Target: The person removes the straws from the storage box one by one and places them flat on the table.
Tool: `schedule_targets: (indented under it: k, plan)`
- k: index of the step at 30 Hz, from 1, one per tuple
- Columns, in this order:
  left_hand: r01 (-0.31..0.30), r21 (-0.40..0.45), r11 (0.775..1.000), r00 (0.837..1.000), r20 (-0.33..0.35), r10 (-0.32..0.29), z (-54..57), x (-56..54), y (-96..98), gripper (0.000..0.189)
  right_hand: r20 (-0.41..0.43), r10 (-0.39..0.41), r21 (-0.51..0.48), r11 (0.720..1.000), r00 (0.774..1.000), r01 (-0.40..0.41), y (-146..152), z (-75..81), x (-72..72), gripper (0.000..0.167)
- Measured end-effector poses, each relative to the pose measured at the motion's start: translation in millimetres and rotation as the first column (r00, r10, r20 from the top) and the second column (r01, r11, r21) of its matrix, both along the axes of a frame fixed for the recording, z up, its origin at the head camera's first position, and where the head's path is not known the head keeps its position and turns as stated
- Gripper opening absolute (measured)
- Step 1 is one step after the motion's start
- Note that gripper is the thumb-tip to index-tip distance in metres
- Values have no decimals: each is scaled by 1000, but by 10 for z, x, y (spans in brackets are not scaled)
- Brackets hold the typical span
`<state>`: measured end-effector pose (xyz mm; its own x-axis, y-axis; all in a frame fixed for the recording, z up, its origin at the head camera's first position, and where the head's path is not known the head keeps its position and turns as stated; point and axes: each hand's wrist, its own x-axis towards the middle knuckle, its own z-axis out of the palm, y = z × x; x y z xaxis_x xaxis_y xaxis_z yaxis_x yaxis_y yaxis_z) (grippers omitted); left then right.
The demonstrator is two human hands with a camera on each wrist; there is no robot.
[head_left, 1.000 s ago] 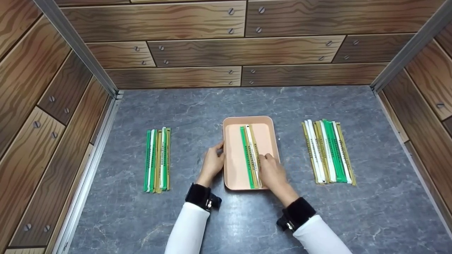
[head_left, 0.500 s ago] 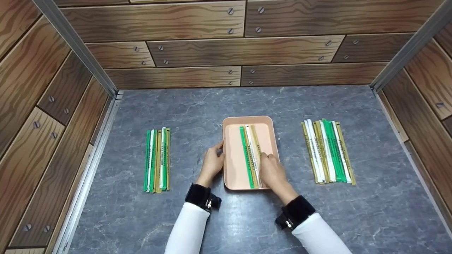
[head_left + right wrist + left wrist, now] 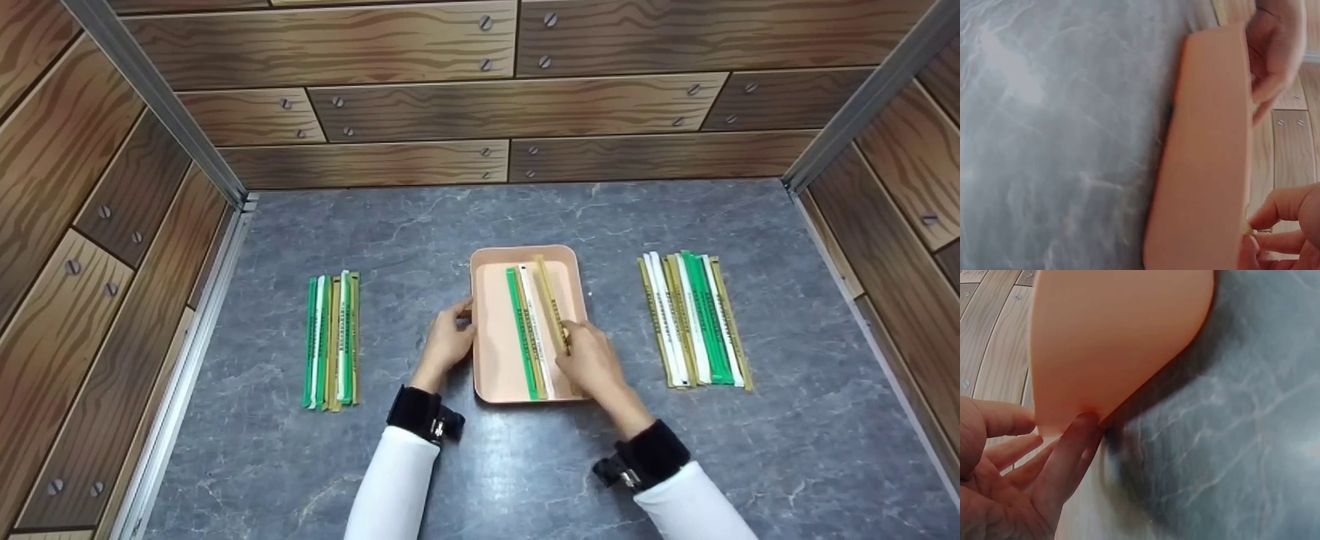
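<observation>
A pink tray (image 3: 491,360) lies in the middle of the table. My left hand (image 3: 448,341) touches its left side with fairly straight fingers; the left wrist view shows them against the outer wall. Inside the tray, a green wrapped straw (image 3: 523,334), a gold one and a white wrapped straw (image 3: 537,330) lie side by side, slightly slanted. My right hand (image 3: 596,360) pinches another gold wrapped straw (image 3: 550,289) near its middle, at the tray's right side. Its far end reaches near the back rim; its near end is partly hidden by the hand.
A row of several green, white and gold wrapped straws (image 3: 331,341) lies left of the tray. To the right is another row of wrapped straws (image 3: 694,322), slightly fanned. Wood-patterned walls (image 3: 420,109) enclose the table (image 3: 420,217) at the back and sides.
The gold straw in my right hand has come away from the white one and shifted right and farther back. My right hand has moved slightly right; the left stays at the tray.
</observation>
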<state>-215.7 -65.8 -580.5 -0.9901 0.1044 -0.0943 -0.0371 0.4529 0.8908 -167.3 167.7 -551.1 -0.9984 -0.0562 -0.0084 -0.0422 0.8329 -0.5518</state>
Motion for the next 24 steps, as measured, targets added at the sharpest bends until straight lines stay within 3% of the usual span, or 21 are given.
schedule_targets:
  k: [6, 10, 15, 20, 24]
  plan:
    - [98, 19, 995, 994, 54, -99, 7, 67, -52, 67, 2, 24, -125, 992, 1000, -23, 236, 63, -9, 57]
    - [106, 55, 993, 993, 44, -109, -8, 148, -53, 67, -17, -1, -167, 986, 1000, -1, 499, 66, -2, 58]
    - [28, 10, 1000, 998, -55, -27, -29, 275, -18, 53, -40, -92, -164, 983, 995, 85, 882, 59, 20, 56]
    - [-38, -79, 996, 977, -213, 20, -52, 363, 21, 40, -46, -198, -83, 978, 979, 194, 1212, 32, 60, 53]
    - [-43, -91, 995, 971, -237, 20, -54, 381, 37, 40, 0, -273, -4, 962, 962, 273, 1416, -2, 79, 55]
